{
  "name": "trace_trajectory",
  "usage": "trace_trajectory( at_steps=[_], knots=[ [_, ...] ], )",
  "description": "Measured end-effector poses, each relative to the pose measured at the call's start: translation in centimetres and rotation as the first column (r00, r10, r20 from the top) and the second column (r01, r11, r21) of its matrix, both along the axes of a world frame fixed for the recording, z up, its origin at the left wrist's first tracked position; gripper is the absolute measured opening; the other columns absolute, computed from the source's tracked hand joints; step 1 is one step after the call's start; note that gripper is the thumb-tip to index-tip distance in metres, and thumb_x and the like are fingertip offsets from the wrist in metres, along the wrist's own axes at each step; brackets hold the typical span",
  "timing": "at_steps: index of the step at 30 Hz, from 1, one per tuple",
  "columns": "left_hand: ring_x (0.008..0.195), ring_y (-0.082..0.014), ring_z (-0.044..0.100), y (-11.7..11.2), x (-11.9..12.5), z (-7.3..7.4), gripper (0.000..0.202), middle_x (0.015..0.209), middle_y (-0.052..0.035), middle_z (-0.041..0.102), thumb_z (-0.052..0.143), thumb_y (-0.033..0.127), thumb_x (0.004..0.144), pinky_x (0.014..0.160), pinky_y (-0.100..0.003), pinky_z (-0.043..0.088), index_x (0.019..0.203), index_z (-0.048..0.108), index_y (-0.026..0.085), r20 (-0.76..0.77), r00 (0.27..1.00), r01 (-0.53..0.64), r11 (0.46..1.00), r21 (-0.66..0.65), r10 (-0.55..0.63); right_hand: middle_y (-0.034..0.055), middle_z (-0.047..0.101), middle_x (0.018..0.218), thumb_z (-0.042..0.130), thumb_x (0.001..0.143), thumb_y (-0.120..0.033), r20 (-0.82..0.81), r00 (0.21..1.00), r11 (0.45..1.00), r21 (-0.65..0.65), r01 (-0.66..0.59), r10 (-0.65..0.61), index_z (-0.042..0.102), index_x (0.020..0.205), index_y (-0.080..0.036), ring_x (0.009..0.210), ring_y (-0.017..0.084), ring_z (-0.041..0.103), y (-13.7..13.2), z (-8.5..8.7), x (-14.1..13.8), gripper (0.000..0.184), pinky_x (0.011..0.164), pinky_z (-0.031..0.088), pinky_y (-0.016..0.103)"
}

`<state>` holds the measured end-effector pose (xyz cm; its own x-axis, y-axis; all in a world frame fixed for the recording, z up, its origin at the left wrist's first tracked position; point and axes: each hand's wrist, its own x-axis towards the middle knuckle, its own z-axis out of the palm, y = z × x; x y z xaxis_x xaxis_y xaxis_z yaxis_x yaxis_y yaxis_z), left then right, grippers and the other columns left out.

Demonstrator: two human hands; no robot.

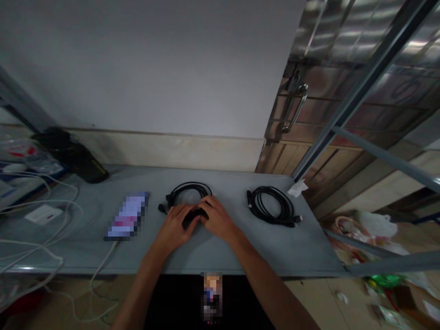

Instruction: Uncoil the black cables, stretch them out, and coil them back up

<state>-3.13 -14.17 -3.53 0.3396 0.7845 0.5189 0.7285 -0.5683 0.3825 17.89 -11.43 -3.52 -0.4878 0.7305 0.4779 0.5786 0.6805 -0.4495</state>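
A coiled black cable (188, 190) lies in the middle of the grey table (240, 247). My left hand (175, 228) and my right hand (217, 218) both rest on the near side of that coil, fingers curled over its strands. The loop's far half shows beyond my fingers, with a plug end sticking out at its left. A second coiled black cable (271, 206) lies apart on the table to the right, untouched.
A phone (127, 217) on a white lead lies left of my hands. White cables (41, 215) and a black bag (74, 156) fill the far left. A metal frame post (343, 114) and a door stand at the right, with clutter on the floor.
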Motion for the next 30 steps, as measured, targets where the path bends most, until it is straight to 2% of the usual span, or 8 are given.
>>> trace_trajectory(
  at_steps=[3, 5, 9, 13, 16, 21, 25, 30],
  knots=[
    [0.118, -0.0329, 0.076, -0.1, -0.2, -0.2, 0.027, 0.125, -0.0114, 0.081, 0.067, 0.038, 0.107, 0.105, -0.050, 0.057, 0.130, 0.072, 0.025, -0.020, 1.000, 0.013, 1.000, -0.014, -0.014, 0.0125, 0.066, 0.136, 0.080, 0.099, -0.013, -0.025, 0.999, 0.999, 0.015, 0.049, -0.048, 0.072, 0.130, -0.018, 0.132, 0.028, 0.061, -0.4, 0.5, 1.0, 0.032, 0.121, 0.055, 0.043],
    [0.120, -0.0334, 0.075, -0.1, -0.3, -0.4, 0.026, 0.126, -0.0110, 0.080, 0.070, 0.037, 0.105, 0.108, -0.052, 0.056, 0.129, 0.073, 0.025, -0.026, 1.000, 0.006, 1.000, -0.013, -0.006, 0.0154, 0.063, 0.142, 0.078, 0.101, -0.018, -0.036, 0.995, 0.995, 0.020, 0.093, -0.092, 0.069, 0.139, -0.019, 0.138, 0.032, 0.058, -0.9, 0.9, 2.6, 0.039, 0.122, 0.055, 0.050],
    [0.119, -0.0327, 0.075, 0.2, -0.3, -0.7, 0.022, 0.124, -0.0103, 0.079, 0.068, 0.034, 0.107, 0.109, -0.052, 0.057, 0.126, 0.075, 0.025, -0.001, 1.000, 0.000, 1.000, 0.003, 0.000, 0.0177, 0.060, 0.149, 0.072, 0.107, -0.028, -0.013, 0.968, 0.965, 0.073, 0.252, -0.252, 0.064, 0.149, -0.023, 0.140, 0.038, 0.057, -2.1, 1.2, 8.8, 0.042, 0.123, 0.051, 0.063],
    [0.116, -0.0320, 0.075, 0.5, -0.4, -0.9, 0.021, 0.121, -0.0101, 0.079, 0.065, 0.034, 0.109, 0.106, -0.052, 0.058, 0.125, 0.076, 0.025, 0.007, 1.000, 0.002, 1.000, 0.021, -0.002, 0.0204, 0.063, 0.149, 0.074, 0.107, -0.050, 0.065, 0.886, 0.880, 0.171, 0.443, -0.459, 0.062, 0.153, -0.020, 0.140, 0.042, 0.059, -4.2, -0.1, 16.2, 0.056, 0.121, 0.051, 0.065],
    [0.117, -0.0325, 0.074, 0.4, -0.4, -0.9, 0.022, 0.122, -0.0102, 0.078, 0.065, 0.036, 0.110, 0.105, -0.051, 0.058, 0.127, 0.075, 0.026, 0.000, 1.000, 0.001, 0.999, 0.038, -0.001, 0.0207, 0.066, 0.148, 0.066, 0.108, -0.063, 0.133, 0.844, 0.851, 0.173, 0.497, -0.520, 0.064, 0.152, -0.020, 0.137, 0.044, 0.063, -6.1, -1.9, 19.9, 0.061, 0.117, 0.052, 0.067],
    [0.116, -0.0309, 0.074, 0.1, -0.2, -0.4, 0.025, 0.122, -0.0094, 0.077, 0.071, 0.041, 0.109, 0.108, -0.050, 0.057, 0.128, 0.074, 0.026, 0.010, 1.000, 0.003, 0.997, 0.082, -0.004, 0.0207, 0.072, 0.138, 0.050, 0.117, -0.055, 0.104, 0.833, 0.835, 0.165, 0.525, -0.544, 0.069, 0.144, -0.018, 0.127, 0.038, 0.069, -7.9, -3.8, 21.1, 0.049, 0.111, 0.056, 0.059],
    [0.116, -0.0297, 0.074, -0.1, 0.1, 0.2, 0.024, 0.121, -0.0086, 0.077, 0.073, 0.039, 0.108, 0.110, -0.050, 0.056, 0.129, 0.074, 0.026, 0.033, 0.999, -0.030, 0.989, 0.146, 0.025, 0.0166, 0.075, 0.128, 0.050, 0.118, -0.052, 0.098, 0.838, 0.840, 0.146, 0.522, -0.538, 0.073, 0.134, -0.021, 0.119, 0.036, 0.071, -7.8, -3.3, 20.7, 0.041, 0.105, 0.057, 0.055],
    [0.112, -0.0291, 0.074, -0.1, 0.2, 0.8, 0.020, 0.119, -0.0091, 0.077, 0.073, 0.033, 0.109, 0.107, -0.050, 0.058, 0.127, 0.075, 0.025, 0.072, 0.996, -0.067, 0.971, 0.228, 0.052, 0.0155, 0.076, 0.122, 0.046, 0.120, -0.055, 0.063, 0.833, 0.832, 0.138, 0.538, -0.549, 0.069, 0.125, -0.022, 0.113, 0.035, 0.072, -7.8, -2.6, 20.6, 0.041, 0.099, 0.057, 0.051]
  ],
)
